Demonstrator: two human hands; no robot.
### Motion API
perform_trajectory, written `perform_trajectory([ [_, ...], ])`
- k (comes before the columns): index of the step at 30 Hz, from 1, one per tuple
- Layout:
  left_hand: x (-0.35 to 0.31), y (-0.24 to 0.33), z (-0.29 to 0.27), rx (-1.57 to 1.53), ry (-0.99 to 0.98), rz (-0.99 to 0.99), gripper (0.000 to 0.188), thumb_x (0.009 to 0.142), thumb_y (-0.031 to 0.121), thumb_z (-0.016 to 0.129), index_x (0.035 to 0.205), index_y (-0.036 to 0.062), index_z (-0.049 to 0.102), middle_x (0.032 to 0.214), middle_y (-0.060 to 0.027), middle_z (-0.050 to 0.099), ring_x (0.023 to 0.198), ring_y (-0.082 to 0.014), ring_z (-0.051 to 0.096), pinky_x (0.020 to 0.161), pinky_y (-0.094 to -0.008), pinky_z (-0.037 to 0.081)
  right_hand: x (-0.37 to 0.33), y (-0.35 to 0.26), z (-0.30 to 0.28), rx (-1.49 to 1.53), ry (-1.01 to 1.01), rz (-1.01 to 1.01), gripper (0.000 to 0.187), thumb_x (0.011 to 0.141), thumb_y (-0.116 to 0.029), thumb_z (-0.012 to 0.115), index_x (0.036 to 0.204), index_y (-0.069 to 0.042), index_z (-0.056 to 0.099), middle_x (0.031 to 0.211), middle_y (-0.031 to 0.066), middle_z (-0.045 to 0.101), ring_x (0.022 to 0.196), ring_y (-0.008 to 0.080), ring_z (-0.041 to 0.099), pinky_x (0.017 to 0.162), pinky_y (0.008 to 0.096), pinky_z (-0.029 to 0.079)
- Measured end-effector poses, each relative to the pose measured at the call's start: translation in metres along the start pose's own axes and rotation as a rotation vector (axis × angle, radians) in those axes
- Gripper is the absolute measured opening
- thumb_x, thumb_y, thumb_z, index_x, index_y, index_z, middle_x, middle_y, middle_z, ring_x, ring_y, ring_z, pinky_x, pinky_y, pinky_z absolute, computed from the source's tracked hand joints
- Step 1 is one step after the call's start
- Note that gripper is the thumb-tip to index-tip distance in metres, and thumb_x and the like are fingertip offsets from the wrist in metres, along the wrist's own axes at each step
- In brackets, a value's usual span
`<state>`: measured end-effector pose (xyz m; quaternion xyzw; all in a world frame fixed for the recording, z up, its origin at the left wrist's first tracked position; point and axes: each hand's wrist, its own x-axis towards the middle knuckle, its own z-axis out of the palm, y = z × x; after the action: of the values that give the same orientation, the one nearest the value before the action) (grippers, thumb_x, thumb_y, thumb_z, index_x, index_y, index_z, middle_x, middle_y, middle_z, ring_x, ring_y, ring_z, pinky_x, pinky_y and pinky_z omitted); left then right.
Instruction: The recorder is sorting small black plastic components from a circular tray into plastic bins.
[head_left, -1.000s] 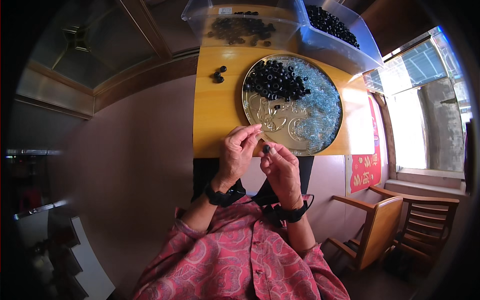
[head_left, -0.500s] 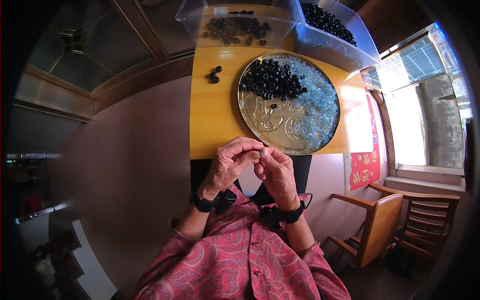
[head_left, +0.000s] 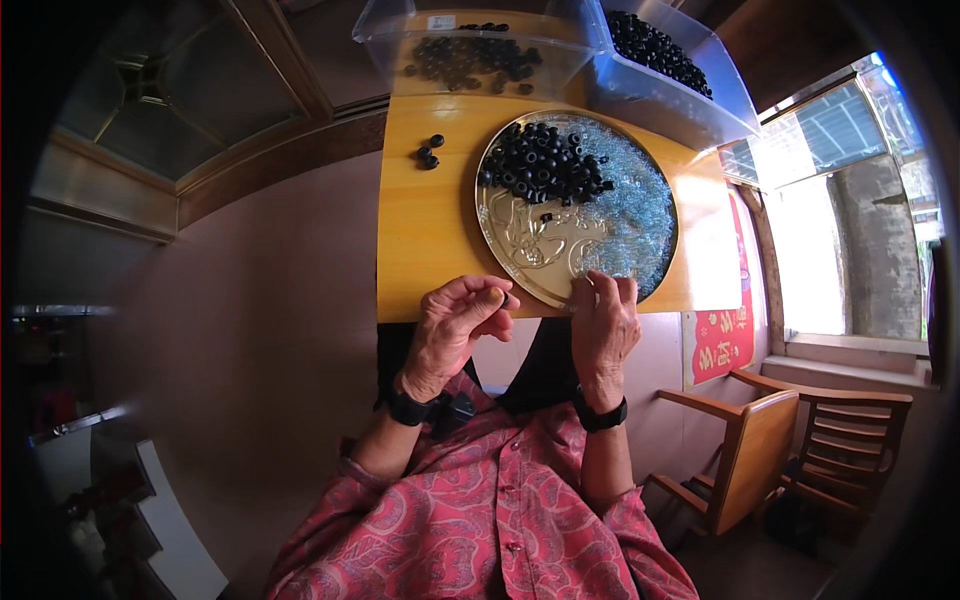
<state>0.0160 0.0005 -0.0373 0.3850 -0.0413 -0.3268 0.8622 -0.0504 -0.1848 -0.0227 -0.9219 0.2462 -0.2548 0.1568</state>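
A round golden tray (head_left: 530, 238) with an embossed pattern holds a pile of black beads (head_left: 545, 165) and a spread of tiny clear-blue beads (head_left: 635, 215) along its right side. My left hand (head_left: 455, 325) is just off the table's near edge, with thumb and forefinger pinching one black bead (head_left: 505, 299). Over the tray's near rim, my right hand (head_left: 605, 325) dips its bent fingertips by the lower end of the blue beads. Whatever those fingers may pinch is hidden behind them.
A few loose black beads (head_left: 429, 152) lie on the yellow table (head_left: 420, 235) left of the tray. Behind it stand two clear plastic boxes, a left box (head_left: 570, 50) and a right box (head_left: 680, 105), both with black beads. A wooden chair (head_left: 755, 460) stands at the right.
My right hand has parted from the left and moved right and forward to the tray's near rim. My left hand has stayed nearly in place, keeping the black bead.
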Motion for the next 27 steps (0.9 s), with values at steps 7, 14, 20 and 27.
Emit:
perform_trajectory([
  [7,-0.003,0.007,0.006,-0.125,-0.012,-0.034,0.03,0.098,0.022,0.056,0.117,-0.001,0.062,0.1,-0.0153,0.068,0.078,-0.0168,0.067,0.07,-0.0297,0.058,0.001,-0.002,0.002,-0.1,-0.003,-0.04,0.001,0.087,-0.015,0.062,0.088,-0.014,0.061,0.087,0.0075,0.056,0.072,0.0303,0.061,0.056,0.042,0.048],
  [14,-0.008,0.013,0.013,-0.114,-0.111,0.02,0.029,0.098,0.017,0.054,0.12,-0.0016,0.06,0.106,-0.0167,0.066,0.082,-0.017,0.067,0.073,-0.031,0.057,0.003,-0.003,0.003,-0.174,-0.085,-0.066,0.006,0.085,-0.012,0.063,0.087,-0.009,0.058,0.091,0.0096,0.055,0.076,0.0306,0.061,0.059,0.0414,0.048],
  [20,-0.008,0.012,0.014,-0.094,-0.12,0.055,0.028,0.097,0.014,0.056,0.12,-0.0016,0.06,0.105,-0.0157,0.065,0.082,-0.0158,0.065,0.072,-0.0296,0.056,0.0,-0.008,-0.002,0.22,0.007,-0.162,0.007,0.086,-0.004,0.062,0.09,-0.003,0.057,0.084,0.0109,0.06,0.071,0.0259,0.063,0.059,0.0374,0.049],
  [27,-0.005,0.011,0.021,-0.025,-0.044,0.024,0.026,0.096,0.014,0.057,0.117,-0.002,0.059,0.101,-0.0131,0.066,0.078,-0.014,0.063,0.07,-0.0295,0.055,-0.009,-0.04,-0.034,1.021,-0.472,0.375,0.013,0.093,-0.011,0.063,0.097,0.0,0.059,0.07,0.0007,0.061,0.059,0.0054,0.057,0.053,0.0188,0.045],
])
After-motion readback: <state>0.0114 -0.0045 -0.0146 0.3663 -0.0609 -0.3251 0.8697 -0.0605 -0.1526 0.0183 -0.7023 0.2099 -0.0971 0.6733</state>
